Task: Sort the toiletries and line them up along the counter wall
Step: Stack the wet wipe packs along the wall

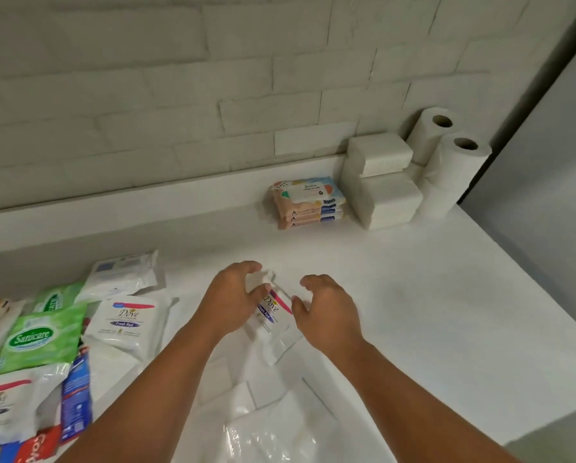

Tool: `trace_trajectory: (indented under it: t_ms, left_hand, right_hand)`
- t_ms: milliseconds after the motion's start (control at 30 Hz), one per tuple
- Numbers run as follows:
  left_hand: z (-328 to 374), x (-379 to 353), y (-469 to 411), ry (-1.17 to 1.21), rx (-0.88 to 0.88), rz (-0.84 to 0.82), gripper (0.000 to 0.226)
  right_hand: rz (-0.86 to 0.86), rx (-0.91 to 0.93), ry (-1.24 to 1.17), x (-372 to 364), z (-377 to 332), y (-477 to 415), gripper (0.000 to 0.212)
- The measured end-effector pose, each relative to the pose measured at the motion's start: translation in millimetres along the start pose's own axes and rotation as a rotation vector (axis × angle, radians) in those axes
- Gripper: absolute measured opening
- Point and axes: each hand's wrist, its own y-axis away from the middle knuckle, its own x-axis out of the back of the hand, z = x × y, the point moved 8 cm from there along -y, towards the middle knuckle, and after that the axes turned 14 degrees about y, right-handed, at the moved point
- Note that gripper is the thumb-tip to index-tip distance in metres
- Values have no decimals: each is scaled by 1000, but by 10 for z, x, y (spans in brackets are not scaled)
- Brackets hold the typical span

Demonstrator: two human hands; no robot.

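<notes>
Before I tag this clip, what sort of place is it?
Likely a bathroom or utility room: white counter against a painted brick wall, paper rolls, tissue packs and wipes stacked along it.

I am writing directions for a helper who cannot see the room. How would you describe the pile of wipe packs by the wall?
Follow the brick wall to the right corner of the counter, where two paper rolls stand. Left of them come stacked white tissue packs, then the pile of wipe packs. It alone there is coloured, peach and blue.

Left hand (233,297), right hand (330,310), fingers apparently curled
</notes>
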Motion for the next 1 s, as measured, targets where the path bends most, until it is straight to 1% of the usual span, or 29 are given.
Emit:
trace_trajectory:
  t_ms: [133, 200, 300, 400, 500, 533, 600, 633, 700, 800, 900, 933, 1000]
  left_hand:
    - [-178, -88, 153, -107, 10, -95, 66]
    - [-265, -122, 209, -114, 41, -138, 72]
    - [-294, -140, 293, -116, 19, -155, 68]
    - [-291, -137, 354, -57, 30, -127, 63]
    - [-382, -136, 407, 64, 112, -106, 55]
    - [-452, -152, 414, 172, 164, -108, 54]
    - [-540, -215, 448, 439, 272, -129, 45]
    - [-546, -238, 460, 510, 293, -143, 36]
    - [-545, -245, 450, 524, 273, -152, 25]
    - [-479, -188, 419, 520, 222, -134, 20]
    - [-469, -150, 319, 583, 214, -125, 12]
    - [-459, -129, 308, 595, 211, -128, 10]
    - [-481, -102, 244, 615, 213, -128, 16]
  right_hand:
    - [-8, -63, 36, -105, -58, 320, 42]
    - [-72, -110, 53, -236, -54, 450, 44]
    - [-161, -185, 62, -457, -56, 616, 45]
    - [-142, -229, 33, -549, -94, 699, 39]
    - [-122, -242, 22, -591, -138, 738, 35]
    - [-122, -247, -6, -599, -141, 739, 34]
    - [-125, -265, -101, -616, -124, 719, 31]
    - [-134, -282, -161, -615, -111, 708, 30]
    - [-144, -333, -324, -627, -77, 689, 30]
    - [-139, -449, -656, -634, -12, 670, 36]
    - [-181, -491, -937, -621, -19, 541, 25]
    - [-187, -497, -995, -609, -28, 506, 23]
    - [-178, -502, -1012, -590, -15, 384, 18]
